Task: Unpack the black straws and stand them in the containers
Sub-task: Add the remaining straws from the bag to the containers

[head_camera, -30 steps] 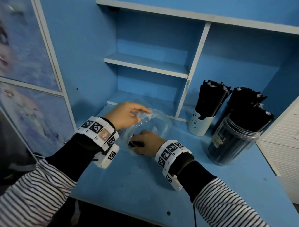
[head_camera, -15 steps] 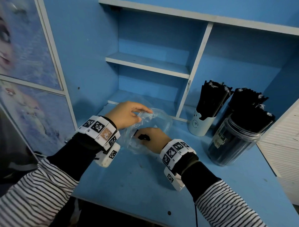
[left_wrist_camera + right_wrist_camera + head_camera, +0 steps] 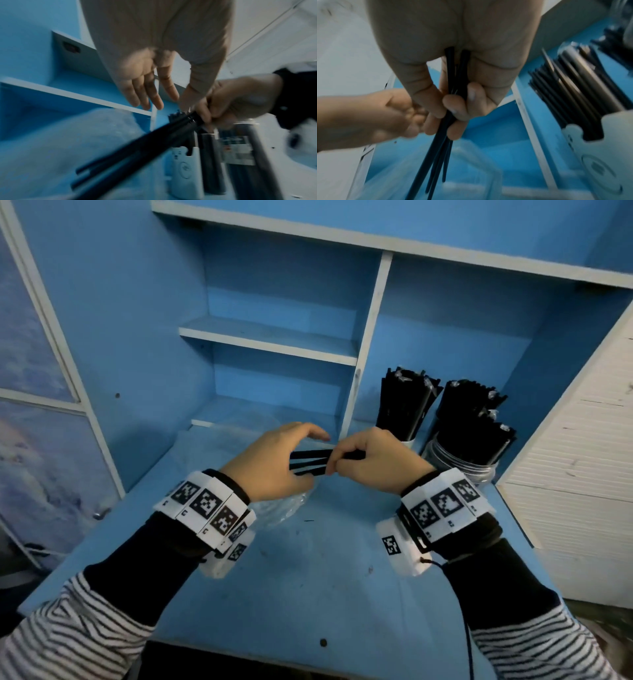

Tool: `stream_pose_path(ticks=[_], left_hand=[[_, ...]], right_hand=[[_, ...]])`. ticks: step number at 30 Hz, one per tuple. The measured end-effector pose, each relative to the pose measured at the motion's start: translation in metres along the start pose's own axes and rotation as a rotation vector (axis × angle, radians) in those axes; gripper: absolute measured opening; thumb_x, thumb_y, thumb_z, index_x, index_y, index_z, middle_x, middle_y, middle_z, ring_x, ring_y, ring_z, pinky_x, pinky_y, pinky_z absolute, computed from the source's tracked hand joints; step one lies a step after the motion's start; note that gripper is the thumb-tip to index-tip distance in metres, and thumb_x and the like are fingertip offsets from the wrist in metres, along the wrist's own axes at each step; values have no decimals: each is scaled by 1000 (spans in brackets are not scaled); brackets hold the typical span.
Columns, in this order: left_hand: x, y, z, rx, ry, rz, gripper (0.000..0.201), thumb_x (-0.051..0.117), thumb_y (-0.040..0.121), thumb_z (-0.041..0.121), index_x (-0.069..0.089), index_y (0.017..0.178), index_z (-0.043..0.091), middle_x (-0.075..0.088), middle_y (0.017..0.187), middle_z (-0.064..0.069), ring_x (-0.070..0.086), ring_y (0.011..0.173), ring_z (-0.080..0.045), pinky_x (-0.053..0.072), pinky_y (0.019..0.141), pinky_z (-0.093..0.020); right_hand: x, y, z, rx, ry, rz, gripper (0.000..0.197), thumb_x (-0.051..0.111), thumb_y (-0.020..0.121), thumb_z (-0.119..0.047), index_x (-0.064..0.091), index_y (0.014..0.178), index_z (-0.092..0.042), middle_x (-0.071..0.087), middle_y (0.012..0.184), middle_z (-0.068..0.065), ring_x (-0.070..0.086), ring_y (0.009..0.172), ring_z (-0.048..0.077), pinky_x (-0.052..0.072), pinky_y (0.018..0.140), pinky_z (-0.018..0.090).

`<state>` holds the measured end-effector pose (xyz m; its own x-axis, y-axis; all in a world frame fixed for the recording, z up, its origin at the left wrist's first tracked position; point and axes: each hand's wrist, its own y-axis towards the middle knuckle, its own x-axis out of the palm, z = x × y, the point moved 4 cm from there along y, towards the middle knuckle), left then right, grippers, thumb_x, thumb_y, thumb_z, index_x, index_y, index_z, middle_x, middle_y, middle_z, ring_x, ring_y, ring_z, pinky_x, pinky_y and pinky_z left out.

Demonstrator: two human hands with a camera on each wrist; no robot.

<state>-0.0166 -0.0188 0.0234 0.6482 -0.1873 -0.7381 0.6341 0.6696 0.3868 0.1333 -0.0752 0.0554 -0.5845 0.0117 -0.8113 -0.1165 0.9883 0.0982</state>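
Gripping a small bunch of black straws (image 3: 310, 462) in my right hand (image 3: 371, 462), I had fingers and thumb curled tight round one end, so the loose ends fanned out leftward over the counter (image 3: 308, 570). That grip near one end looked deliberate: it kept the few straws together as a bundle and left their length free to tip upright. My left hand (image 3: 274, 463) sat just beside them, fingers straight and spread, holding nothing as far as the wrist views showed; I judged it was there to steady or square up the splayed tips, though whether a fingertip touched a straw I could not tell. The clear plastic bag (image 3: 284, 505) lay crumpled on the counter under the left hand, apparently emptied of this handful; whether more straws remained inside I could not see. To the right, against the back of the blue shelf unit (image 3: 363, 364), stood the white holder (image 3: 607, 155) and the clear jar (image 3: 459, 463), both already crammed with upright straws. Another dark bunch stood behind the jar, its container hidden. Space was the worry: the bundle would need a gap, and forcing it in could bend a straw or tip the holder.
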Motion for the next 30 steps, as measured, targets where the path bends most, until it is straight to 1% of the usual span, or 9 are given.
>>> stream_pose_path(ticks=[3,7,10,13,16,18,24,27,30], left_hand=[[25,7,11,12,-8,-100,64,79,71,20,50,128,27,55,119,15,51,106,1,36,87,-4],[53,21,18,-21,-102,-86,29,75,76,36,56,95,26,66,91,11,61,87,-6,48,82,-26],[63,32,22,-154,-140,21,34,67,86,43,52,64,22,45,51,9,44,49,-3,33,52,-16],[75,39,29,-238,-276,48,51,64,89,42,37,50,23,34,39,10,34,39,-6,24,45,-20],[85,43,38,-245,-463,22,52,59,93,39,33,51,23,31,44,10,31,40,-8,27,50,-26],[88,44,47,-244,-564,7,49,57,91,43,34,51,24,34,49,3,33,45,-13,29,55,-27],[95,37,48,-322,-428,-51,27,50,94,19,56,71,7,61,64,1,56,59,0,44,68,-20],[103,35,33,-377,-372,-101,27,48,91,18,63,72,6,68,71,1,64,74,-11,48,78,-30],[108,28,26,-400,-339,-217,32,51,94,27,63,70,11,69,78,0,63,78,-12,46,75,-21]], right_hand=[[-21,-14,-7,9,-40,-37,16,62,81,-14,77,82,-18,53,46,-28,50,48,-10,34,47,5],[-44,-32,-14,16,-94,-54,19,59,82,-16,76,81,-25,57,52,-20,50,48,-6,33,46,6],[-57,-37,-11,3,-175,-12,26,55,85,-14,76,88,-28,65,71,-11,49,50,-4,36,48,6],[-67,-35,-9,-132,-218,246,26,58,88,-14,72,107,-25,65,95,-6,54,71,-6,40,66,4],[-73,-37,-12,-322,-135,560,32,63,87,-12,64,118,-17,61,105,-4,57,90,5,44,84,12],[-69,-38,-14,-407,-106,644,33,60,89,-7,61,122,-10,61,111,-1,57,100,7,44,92,16],[-35,-28,8,-269,-180,400,30,50,98,-22,62,120,-7,63,122,4,55,117,14,43,102,27],[-22,-28,15,-247,-148,323,32,51,98,-25,60,124,-8,61,124,4,54,118,14,40,101,21],[-18,-28,14,-225,-89,311,35,53,97,-25,56,129,-9,59,126,2,52,119,12,34,97,12]])
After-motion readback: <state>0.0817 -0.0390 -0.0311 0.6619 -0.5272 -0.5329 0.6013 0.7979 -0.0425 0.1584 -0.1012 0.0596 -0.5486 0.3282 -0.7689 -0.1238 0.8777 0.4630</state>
